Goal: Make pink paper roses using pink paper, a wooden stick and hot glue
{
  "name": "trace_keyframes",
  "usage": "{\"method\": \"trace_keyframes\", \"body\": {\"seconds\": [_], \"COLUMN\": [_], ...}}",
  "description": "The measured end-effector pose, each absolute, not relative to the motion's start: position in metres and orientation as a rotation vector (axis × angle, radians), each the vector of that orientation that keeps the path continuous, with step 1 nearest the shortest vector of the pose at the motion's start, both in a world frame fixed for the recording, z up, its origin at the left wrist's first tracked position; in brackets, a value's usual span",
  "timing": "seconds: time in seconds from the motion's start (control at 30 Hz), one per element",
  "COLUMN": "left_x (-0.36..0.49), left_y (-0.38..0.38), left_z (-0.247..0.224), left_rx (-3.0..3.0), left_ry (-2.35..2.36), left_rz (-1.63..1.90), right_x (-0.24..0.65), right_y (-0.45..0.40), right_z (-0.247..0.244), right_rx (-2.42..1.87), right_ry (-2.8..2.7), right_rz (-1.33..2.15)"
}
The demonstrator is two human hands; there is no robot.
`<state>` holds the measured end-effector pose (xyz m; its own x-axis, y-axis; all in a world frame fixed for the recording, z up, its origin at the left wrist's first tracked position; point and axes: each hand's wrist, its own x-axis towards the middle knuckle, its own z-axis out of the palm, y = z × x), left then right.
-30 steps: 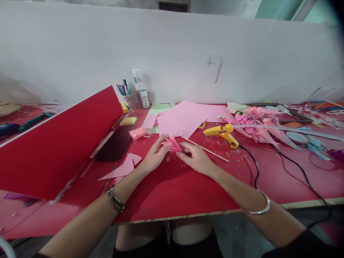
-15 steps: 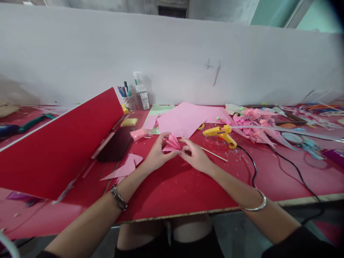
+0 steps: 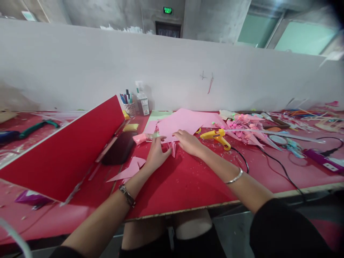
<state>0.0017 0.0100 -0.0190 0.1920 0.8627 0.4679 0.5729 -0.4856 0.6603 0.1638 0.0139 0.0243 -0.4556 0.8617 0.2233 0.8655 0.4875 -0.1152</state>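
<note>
A small folded pink paper (image 3: 173, 149) stands near the middle of the red work surface. My left hand (image 3: 158, 152) is at its left side, thumb and fingers curved around a gap, the thumb close to the paper's edge; whether it grips the paper is unclear. Just beyond and to the right, my right hand (image 3: 187, 142) reaches over the large pink sheets (image 3: 178, 123), palm down, its fingertips bent toward the near edge of the sheets. What lies under those fingers is hidden. Pink paper scraps (image 3: 131, 170) lie left of my left forearm.
A yellow glue gun (image 3: 217, 137) lies right of my right hand, its black cord trailing right. The red board (image 3: 67, 150) leans at the left beside a dark tray (image 3: 119, 146). Behind stand a pen cup (image 3: 130, 108) and a bottle (image 3: 143, 104). Pink decorations (image 3: 245, 127) are heaped at the right.
My right hand has left the folded pink paper and moved forward to the pink sheets. The folded paper now stands narrower beside my left hand. The view has tilted up.
</note>
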Motion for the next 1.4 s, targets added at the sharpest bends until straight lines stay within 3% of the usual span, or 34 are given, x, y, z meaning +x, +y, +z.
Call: {"method": "trace_keyframes", "body": {"seconds": [0.27, 0.67, 0.9, 1.07, 1.23, 1.4], "left_x": [-0.002, -0.004, -0.007, -0.001, 0.007, 0.014], "left_y": [0.011, 0.012, 0.013, 0.008, -0.010, -0.025], "left_z": [-0.023, -0.021, -0.020, -0.015, 0.000, 0.010], "left_rx": [2.304, 2.331, 2.310, 2.340, 2.540, 2.843], "left_ry": [1.356, 1.490, 1.544, 1.585, 1.561, 0.948], "left_rz": [0.993, 0.876, 0.918, 1.052, 1.096, 0.652], "right_x": [0.145, 0.147, 0.164, 0.194, 0.221, 0.241], "right_y": [0.057, 0.062, 0.016, -0.041, -0.088, -0.113], "right_z": [0.018, 0.021, 0.056, 0.045, 0.012, -0.003], "right_rx": [-1.738, -1.732, -1.574, -1.288, -1.097, -1.106], "right_ry": [-2.603, -2.596, -2.545, -2.583, -2.669, -2.735], "right_rz": [-0.176, -0.414, -0.569, -0.717, -0.656, -0.297]}}
